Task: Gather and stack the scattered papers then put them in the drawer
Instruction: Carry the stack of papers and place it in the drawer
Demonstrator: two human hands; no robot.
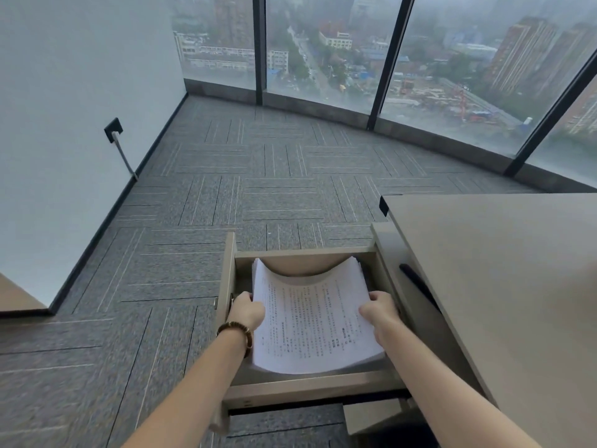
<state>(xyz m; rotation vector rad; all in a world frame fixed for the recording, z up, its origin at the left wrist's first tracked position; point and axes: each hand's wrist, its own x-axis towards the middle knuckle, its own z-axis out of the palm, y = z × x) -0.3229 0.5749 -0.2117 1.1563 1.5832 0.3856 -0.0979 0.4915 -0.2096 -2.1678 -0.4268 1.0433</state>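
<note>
Both forearms reached in from the near edge, the left hand [247,310], with a beaded bracelet [235,333] on its wrist, gripping the left edge of the paper stack [310,318] and the right hand [381,310] gripping the right edge. The stack sagged in the middle, sitting down inside the pulled-out drawer [310,388]. The beige desk [500,270] was just right of it, grey carpet [193,205] to the left and big windows [323,43] at the far side.
</note>
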